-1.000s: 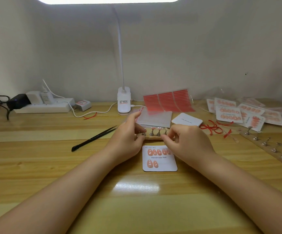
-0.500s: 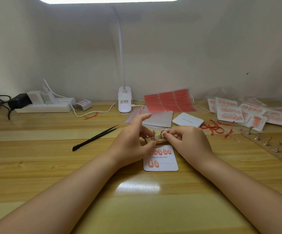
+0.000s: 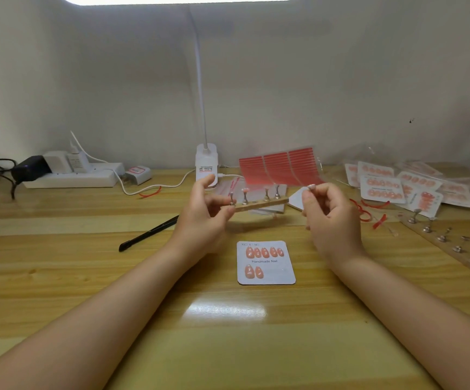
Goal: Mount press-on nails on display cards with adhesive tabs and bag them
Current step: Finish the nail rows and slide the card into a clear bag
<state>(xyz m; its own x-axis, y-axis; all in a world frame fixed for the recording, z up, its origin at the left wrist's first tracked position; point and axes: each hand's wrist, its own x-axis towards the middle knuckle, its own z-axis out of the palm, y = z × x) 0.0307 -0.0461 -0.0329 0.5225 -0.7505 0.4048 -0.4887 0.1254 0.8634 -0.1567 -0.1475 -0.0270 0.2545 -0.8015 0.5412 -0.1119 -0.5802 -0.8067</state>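
A white display card (image 3: 266,263) printed "Handmade Nail" lies on the wooden table with several pink nails stuck on it. Above and behind it, my left hand (image 3: 204,218) grips the left end of a wooden holder strip (image 3: 259,203) with metal pegs, lifted off the table. One peg carries a pink nail (image 3: 245,190). My right hand (image 3: 331,218) is off the strip's right end and pinches a small pink nail (image 3: 311,187) between thumb and fingertip.
Black tweezers (image 3: 149,233) lie to the left. A lamp base (image 3: 206,164), red adhesive tab sheets (image 3: 279,166) and clear bags sit behind. Finished cards (image 3: 383,187), red strips and a second peg strip (image 3: 445,240) lie at the right. A power strip (image 3: 70,178) is back left.
The holder strip has been lifted off the table by my left hand. My right hand has pulled away to the right with a nail pinched in it.
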